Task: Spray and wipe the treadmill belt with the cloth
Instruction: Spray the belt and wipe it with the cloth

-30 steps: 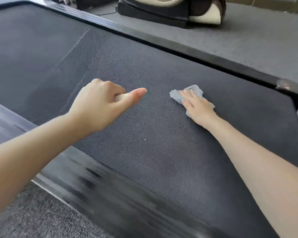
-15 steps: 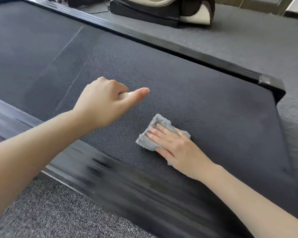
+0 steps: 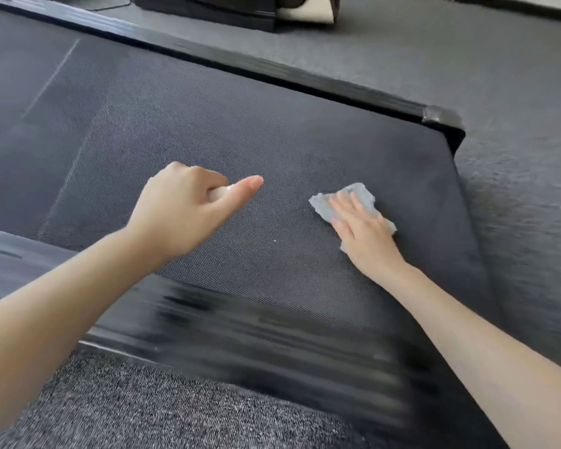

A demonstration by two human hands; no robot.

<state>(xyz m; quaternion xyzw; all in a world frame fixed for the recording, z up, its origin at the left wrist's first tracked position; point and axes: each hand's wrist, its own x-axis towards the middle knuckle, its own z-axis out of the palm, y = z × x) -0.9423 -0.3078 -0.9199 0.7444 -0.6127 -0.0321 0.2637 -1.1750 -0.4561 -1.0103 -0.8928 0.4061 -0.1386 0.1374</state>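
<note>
While the wiping step was in hand, the left hand [image 3: 182, 215] was closed around a small pale object [image 3: 219, 192], thumb extended, and was held over the treadmill belt [image 3: 208, 124] left of centre. Most of that object was hidden, so it could only be presumed to be the sprayer. To its right, the cloth [image 3: 321, 206] lay bunched on the belt near the right end, apart from the far rail [image 3: 272, 72]. The right hand [image 3: 366, 234] pressed it down, palm flat and fingers straight.

Judged from this layout, wiping was under way. The next move called for even downward pressure and a stroke across the belt toward the left, with the cloth kept under the fingers.

No brand, label or legible writing was visible on the belt, the rails or the end cap [image 3: 441, 115] at the far right corner.
</note>
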